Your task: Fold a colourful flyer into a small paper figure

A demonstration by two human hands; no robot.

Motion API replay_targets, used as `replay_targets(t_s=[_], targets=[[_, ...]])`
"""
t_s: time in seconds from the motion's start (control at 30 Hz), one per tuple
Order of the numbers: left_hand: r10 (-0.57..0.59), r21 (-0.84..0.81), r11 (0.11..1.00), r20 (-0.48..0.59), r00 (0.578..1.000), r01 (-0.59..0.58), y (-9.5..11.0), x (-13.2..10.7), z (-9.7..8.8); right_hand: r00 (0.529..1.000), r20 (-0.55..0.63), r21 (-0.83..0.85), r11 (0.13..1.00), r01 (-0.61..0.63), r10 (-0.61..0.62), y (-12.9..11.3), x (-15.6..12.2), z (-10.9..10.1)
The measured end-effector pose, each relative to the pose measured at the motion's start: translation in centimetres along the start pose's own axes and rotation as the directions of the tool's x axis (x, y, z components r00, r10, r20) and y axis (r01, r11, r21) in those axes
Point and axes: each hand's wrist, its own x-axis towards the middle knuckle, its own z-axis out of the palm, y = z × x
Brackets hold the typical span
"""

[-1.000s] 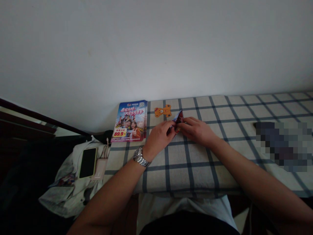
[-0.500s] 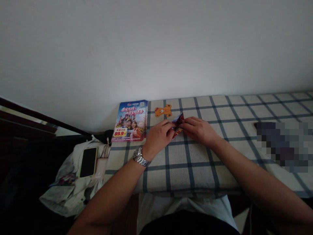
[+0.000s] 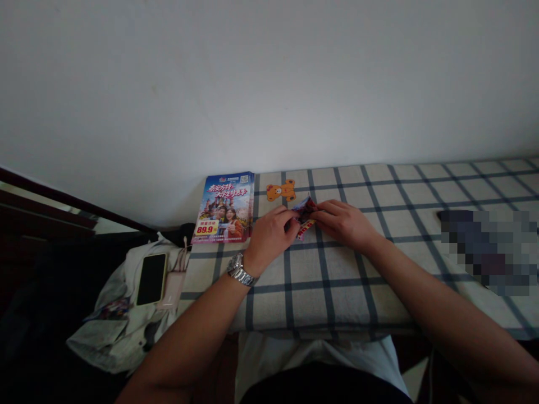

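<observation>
A small folded flyer point(image 3: 306, 217) in blue, red and yellow is held low over the checked tablecloth point(image 3: 269, 297). My left hand point(image 3: 275, 230) pinches its left side, with a metal-band watch point(image 3: 241, 270) on the wrist. On the other side, my right hand point(image 3: 343, 224) grips the flyer between thumb and fingers. Parts of the paper are covered by the fingers. Left of my hands lies a stack of flyers point(image 3: 224, 207) with a castle picture and a printed 89.9. An orange bear-shaped cutout point(image 3: 281, 191) sits just beyond my left hand.
A phone point(image 3: 152, 279) and a pale pink power bank point(image 3: 172, 290) rest on light-coloured cloth point(image 3: 105, 342) at the table's left. A blurred-out dark item point(image 3: 484, 247) lies at the right. A white wall point(image 3: 269, 84) stands behind the table.
Both hands stay nearly in place on the flyer. Its upper point has tipped slightly down and left, and more of its yellow printed part shows.
</observation>
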Motion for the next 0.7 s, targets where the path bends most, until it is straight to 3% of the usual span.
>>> replay_targets(t_s=[0.43,0.7], targets=[[0.017,-0.030,0.999,0.019,1.000,-0.016,0.2,0.0,0.1,0.999,-0.043,-0.052,0.998,0.021,-0.023,-0.5,-0.1,0.0],[0.104,-0.105,0.989,0.026,0.994,-0.100,-0.3,0.1,-1.2,0.996,-0.086,-0.010,1.000,0.018,-0.019,0.5,-0.4,-0.2]])
